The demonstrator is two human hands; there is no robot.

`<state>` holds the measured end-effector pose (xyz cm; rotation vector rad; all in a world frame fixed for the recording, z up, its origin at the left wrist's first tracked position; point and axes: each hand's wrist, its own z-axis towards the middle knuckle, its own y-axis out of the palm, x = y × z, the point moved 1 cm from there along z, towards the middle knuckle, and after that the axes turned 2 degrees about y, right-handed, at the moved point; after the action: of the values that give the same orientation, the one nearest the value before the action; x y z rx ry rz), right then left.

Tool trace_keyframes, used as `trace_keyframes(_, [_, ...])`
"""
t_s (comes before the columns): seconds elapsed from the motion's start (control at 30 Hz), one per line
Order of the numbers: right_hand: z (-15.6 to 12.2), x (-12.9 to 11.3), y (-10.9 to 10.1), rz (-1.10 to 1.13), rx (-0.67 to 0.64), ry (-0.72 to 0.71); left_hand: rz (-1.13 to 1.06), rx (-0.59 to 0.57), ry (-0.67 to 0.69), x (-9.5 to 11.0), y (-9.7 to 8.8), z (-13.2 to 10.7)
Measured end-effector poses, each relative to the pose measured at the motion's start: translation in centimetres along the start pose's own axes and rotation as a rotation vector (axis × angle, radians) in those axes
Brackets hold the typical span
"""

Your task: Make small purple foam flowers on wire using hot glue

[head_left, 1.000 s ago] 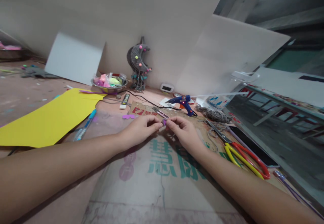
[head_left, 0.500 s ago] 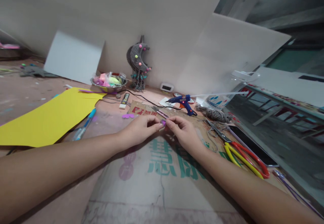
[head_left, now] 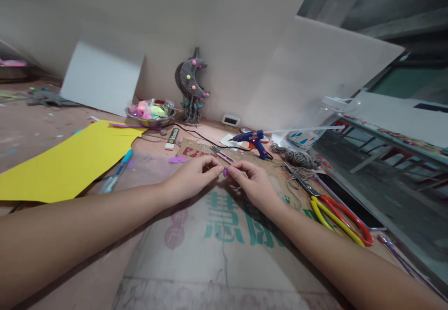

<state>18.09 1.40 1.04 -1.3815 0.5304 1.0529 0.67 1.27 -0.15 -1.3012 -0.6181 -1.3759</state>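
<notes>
Between my fingertips is a small purple piece (head_left: 226,172), too small to make out its kind. My right hand (head_left: 250,179) pinches it between thumb and forefinger. My left hand (head_left: 196,175) is closed, thumb and forefinger together at the left side of the piece; whether it also grips the piece is hard to see. Both hands hover over a printed cardboard sheet (head_left: 196,272). Just beyond them lies a craft knife (head_left: 224,156). To the left of my left hand rests a purple scalloped cutout (head_left: 177,159).
A blue glue gun (head_left: 250,137) stands behind the hands, with grey yarn (head_left: 297,157), scissors (head_left: 336,216) and a phone (head_left: 350,201) to the right. At left lie yellow paper (head_left: 70,165) and a blue pen (head_left: 119,170). A bowl (head_left: 150,122) and a moon ornament (head_left: 192,83) are at the back.
My left fingertips have drawn slightly left, showing more of the purple piece. My right hand has hardly moved.
</notes>
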Motion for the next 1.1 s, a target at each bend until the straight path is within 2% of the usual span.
trace_keyframes(0.37, [-0.07,-0.31,-0.02,-0.009,0.022,-0.011,-0.007,-0.010,-0.020,0.15,-0.03,-0.02])
trace_keyframes(0.6, [-0.03,-0.47,-0.08,0.121,0.044,0.008,-0.039,0.011,-0.045,0.08,0.04,0.03])
trace_keyframes(0.87, [-0.01,0.05,-0.04,0.018,0.016,-0.042,-0.030,-0.006,-0.063,0.34,0.03,-0.12])
trace_keyframes(1.1, [-0.12,-0.43,-0.07,0.035,0.034,-0.029,-0.003,-0.038,-0.048,0.37,-0.12,-0.07])
